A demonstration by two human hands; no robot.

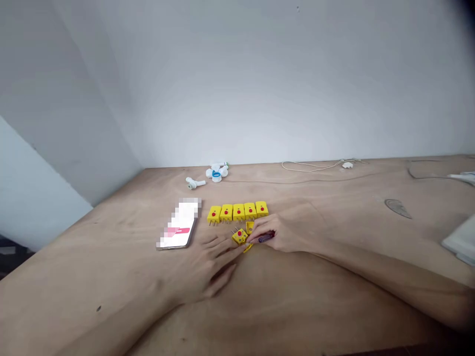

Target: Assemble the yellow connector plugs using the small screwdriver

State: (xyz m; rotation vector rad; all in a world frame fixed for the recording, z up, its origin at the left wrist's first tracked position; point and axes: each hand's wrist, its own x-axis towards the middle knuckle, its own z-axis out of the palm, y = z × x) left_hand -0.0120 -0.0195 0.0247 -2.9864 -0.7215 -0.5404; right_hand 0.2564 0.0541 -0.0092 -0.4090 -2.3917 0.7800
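A yellow two-pin plug point(239, 236) with a red dot lies on the table between my hands, its pins pointing away to the left. My left hand point(208, 264) rests low over the table, fingers stretched out, with the fingertips at the plug's near edge. My right hand point(285, 233) is closed around a screwdriver with a dark purple handle point(266, 237); its tip reaches toward the plug's near side. A hollow yellow cover point(250, 227) stands just behind my right fingers. Another thin yellow piece point(248, 248) lies partly hidden by my fingertips.
Several similar yellow plugs point(238, 212) form a row beyond my hands. To the left lies a phone point(181, 225) with a lit screen. White fittings point(216, 173) and a thin white cord point(311, 168) lie near the wall. A whitish object point(462, 240) is at the right edge.
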